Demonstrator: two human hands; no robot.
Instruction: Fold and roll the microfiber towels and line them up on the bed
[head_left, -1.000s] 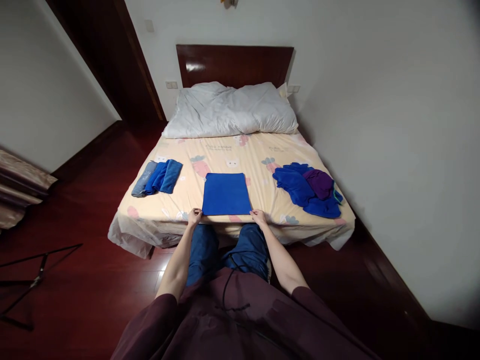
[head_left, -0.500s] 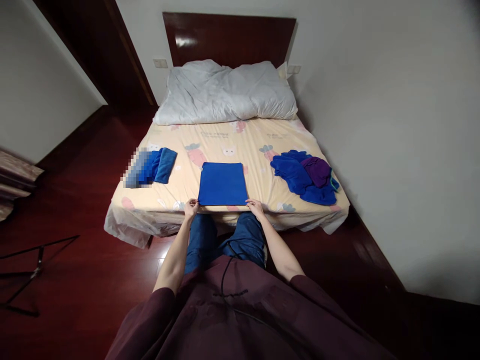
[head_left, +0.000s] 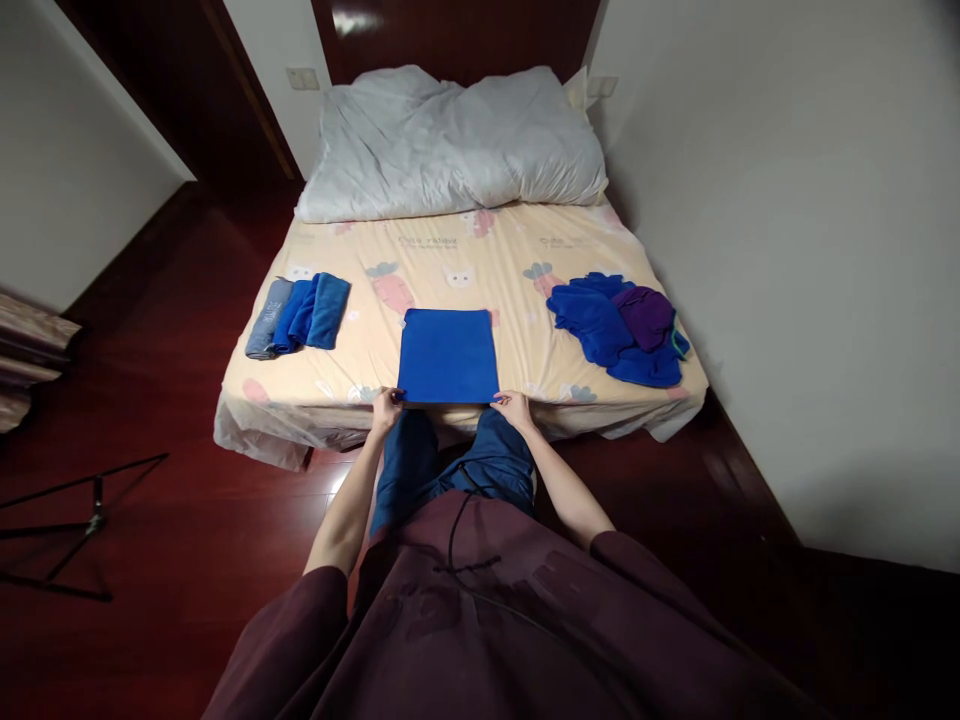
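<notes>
A blue towel [head_left: 448, 355] lies spread flat and square at the front edge of the bed, with a small pale tag at its far left corner. My left hand [head_left: 387, 408] pinches its near left corner. At the near right corner, the fingers of my right hand [head_left: 512, 408] are closed on the cloth. To the left rest several rolled or folded towels, a grey one [head_left: 268, 320] with lettering and blue ones [head_left: 328, 312] beside it. A loose heap of blue cloths [head_left: 596, 325] is on the right, with a purple cloth [head_left: 645, 317] on top.
The bed [head_left: 360, 370] has a yellow patterned sheet that hangs over its front edge. A bunched grey-white quilt [head_left: 457, 145] lies at the headboard [head_left: 465, 40]. Black tripod legs [head_left: 75, 525] stand on the floor at left. A wall [head_left: 787, 250] rises to the right.
The view has tipped downward slightly, so the bed sits higher in the picture. Both hands still hold the near corners of the blue towel, which stays flat.
</notes>
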